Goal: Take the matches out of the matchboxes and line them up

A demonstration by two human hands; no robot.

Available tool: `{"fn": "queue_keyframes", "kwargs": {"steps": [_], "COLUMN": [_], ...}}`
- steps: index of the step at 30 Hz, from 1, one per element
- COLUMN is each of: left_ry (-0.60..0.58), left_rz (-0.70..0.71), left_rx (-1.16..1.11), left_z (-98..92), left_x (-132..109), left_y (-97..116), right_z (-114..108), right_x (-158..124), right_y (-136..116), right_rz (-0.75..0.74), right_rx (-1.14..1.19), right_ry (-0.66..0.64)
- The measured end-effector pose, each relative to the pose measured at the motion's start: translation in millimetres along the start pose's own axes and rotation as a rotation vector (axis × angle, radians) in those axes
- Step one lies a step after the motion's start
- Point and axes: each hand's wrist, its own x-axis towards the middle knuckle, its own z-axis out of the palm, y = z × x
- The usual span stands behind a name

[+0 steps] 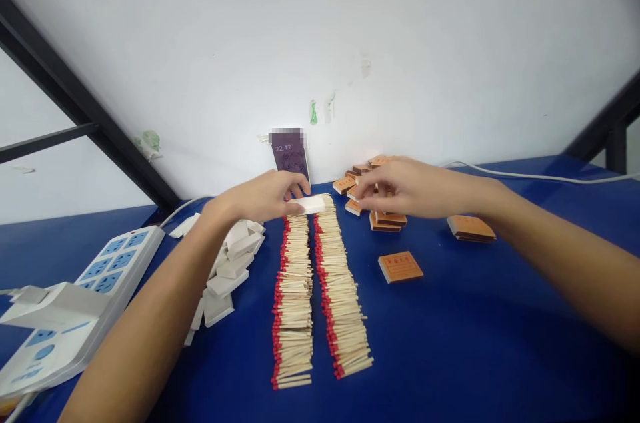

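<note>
My left hand holds a small white tray between thumb and fingers, at the far end of two long rows of red-tipped matches, the left row and the right row. My right hand hovers by the pile of orange matchboxes, its fingers curved and the thumb and forefinger near each other; whether anything is between them is hard to make out. A single orange matchbox lies nearer to me, and some stacked matchboxes lie under my right forearm.
White empty trays are heaped beside my left forearm. A power strip with a plugged-in adapter lies at the left. A phone leans on the wall. A white cable runs along the back right.
</note>
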Motion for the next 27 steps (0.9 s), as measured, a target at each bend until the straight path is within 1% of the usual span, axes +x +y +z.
{"fn": "queue_keyframes", "kwargs": {"steps": [2, 3, 5, 9, 11, 14, 17, 20, 22, 24, 27], "left_ry": [-0.008, -0.032, -0.085, -0.116, -0.126, -0.149, -0.173, -0.179, -0.178, -0.179, -0.182], "left_rz": [-0.099, -0.167, -0.314, -0.522, -0.583, -0.646, -0.671, -0.679, -0.682, -0.664, -0.626], "left_rx": [0.034, 0.062, 0.095, 0.135, 0.135, 0.111, 0.094, 0.098, 0.100, 0.087, 0.037], "left_z": [-9.5, -13.8, -21.2, -31.3, -34.4, -36.8, -38.0, -39.8, -41.5, -43.3, -44.9], "left_x": [-8, -12, -21, -37, -43, -49, -51, -52, -53, -55, -59], "left_y": [-14, -23, -43, -76, -87, -97, -103, -103, -99, -96, -93], "right_z": [2, 4, 9, 24, 32, 38, 36, 32, 29, 29, 30], "right_x": [-3, -5, -7, -7, -8, -10, -12, -11, -8, -4, 2], "right_y": [-1, -2, -4, -12, -15, -15, -12, -11, -11, -12, -15], "right_rz": [0.049, 0.078, 0.117, 0.162, 0.186, 0.177, 0.168, 0.098, 0.020, -0.034, -0.064], "right_rx": [-0.005, -0.004, -0.014, -0.118, -0.203, -0.275, -0.287, -0.169, -0.069, -0.023, 0.072], "right_ry": [-0.192, -0.284, -0.415, -0.589, -0.619, -0.588, -0.598, -0.600, -0.522, -0.383, -0.194]}}
